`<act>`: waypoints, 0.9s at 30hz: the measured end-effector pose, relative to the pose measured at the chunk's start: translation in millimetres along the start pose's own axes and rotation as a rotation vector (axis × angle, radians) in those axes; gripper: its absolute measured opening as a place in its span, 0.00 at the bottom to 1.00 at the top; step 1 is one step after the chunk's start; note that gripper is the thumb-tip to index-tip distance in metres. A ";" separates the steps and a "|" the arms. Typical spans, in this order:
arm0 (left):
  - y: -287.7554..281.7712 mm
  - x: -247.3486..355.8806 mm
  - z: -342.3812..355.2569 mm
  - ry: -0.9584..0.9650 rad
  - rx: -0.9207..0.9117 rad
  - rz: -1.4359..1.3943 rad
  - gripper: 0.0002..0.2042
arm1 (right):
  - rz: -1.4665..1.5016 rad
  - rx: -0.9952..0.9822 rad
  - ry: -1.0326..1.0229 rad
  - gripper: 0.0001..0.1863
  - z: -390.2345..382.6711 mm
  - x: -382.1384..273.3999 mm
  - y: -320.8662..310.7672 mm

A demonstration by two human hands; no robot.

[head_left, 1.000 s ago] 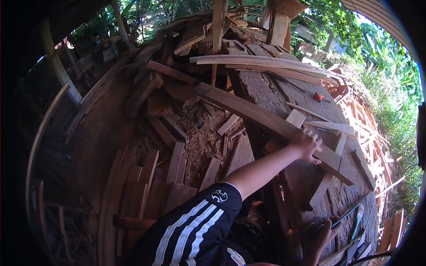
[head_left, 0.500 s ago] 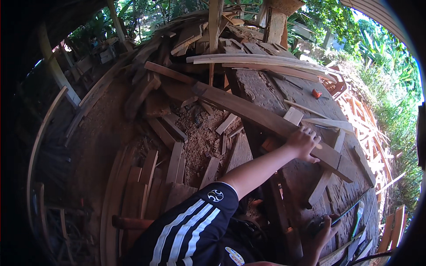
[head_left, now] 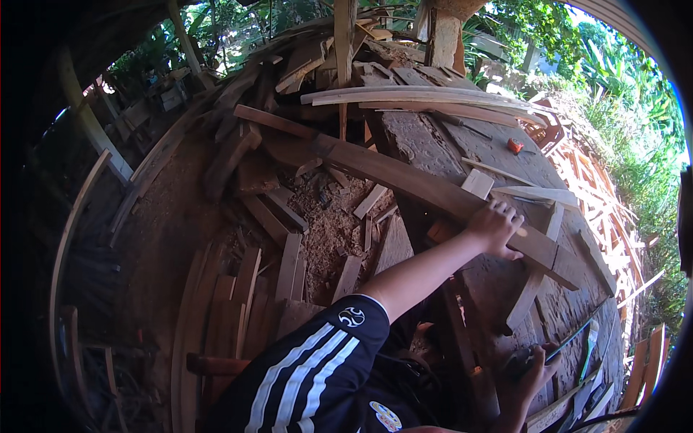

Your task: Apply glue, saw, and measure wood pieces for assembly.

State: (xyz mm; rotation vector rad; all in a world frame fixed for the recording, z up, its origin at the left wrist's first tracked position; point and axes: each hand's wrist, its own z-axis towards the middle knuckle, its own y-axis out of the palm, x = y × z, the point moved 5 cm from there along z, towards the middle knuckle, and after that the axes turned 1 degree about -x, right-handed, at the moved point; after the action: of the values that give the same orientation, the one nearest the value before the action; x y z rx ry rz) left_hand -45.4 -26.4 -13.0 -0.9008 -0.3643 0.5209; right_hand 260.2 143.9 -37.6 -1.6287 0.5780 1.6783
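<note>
On weathered workbench (head_left: 415,141), steadying long brown plank (head_left: 411,179) with left hand (head_left: 497,229).
Looks already laid across and steadied; cannot judge the remainder. Points far left to near right along long axis, overhanging workbench at far-left end. Clasped toward near-right end, with fingers bent over top, thumb at near edge. At near right, with right hand (head_left: 538,372) part-curled beside dark tool (head_left: 517,361); cannot tell if gripped.

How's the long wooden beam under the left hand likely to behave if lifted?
Probably stiff: the wooden beam looks thick, with no obvious sag past the bench edge. Likely far-end-heavy, since most of its length lies beyond the left hand. Unlikely to roll, given its flat faces.
</note>
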 end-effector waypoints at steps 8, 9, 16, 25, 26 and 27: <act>-4.1 5.3 0.5 0.019 0.045 0.002 0.44 | 0.071 -0.010 0.004 0.17 2.7 7.0 -3.6; -4.2 3.8 2.2 0.023 0.045 0.003 0.44 | 0.068 -0.022 -0.002 0.17 5.5 10.6 -4.4; -1.1 0.8 2.5 -0.008 0.018 -0.018 0.44 | 0.063 -0.016 0.022 0.17 3.7 5.9 -2.2; -1.1 -1.6 1.8 -0.010 0.009 -0.030 0.44 | 0.046 0.025 0.081 0.17 -4.4 -12.2 6.2; -2.2 0.4 2.6 -0.002 0.017 -0.014 0.44 | 0.041 0.023 0.080 0.17 -3.7 -10.1 2.9; -3.3 3.1 2.6 0.006 0.025 0.002 0.44 | 0.030 0.009 0.054 0.17 -2.6 -6.0 -0.8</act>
State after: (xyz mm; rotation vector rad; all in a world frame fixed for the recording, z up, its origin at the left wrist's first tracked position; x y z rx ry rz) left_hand -43.3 -24.7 -8.6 -0.8786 -0.3506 0.5235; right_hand 262.1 141.4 -31.9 -1.6709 0.6387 1.6558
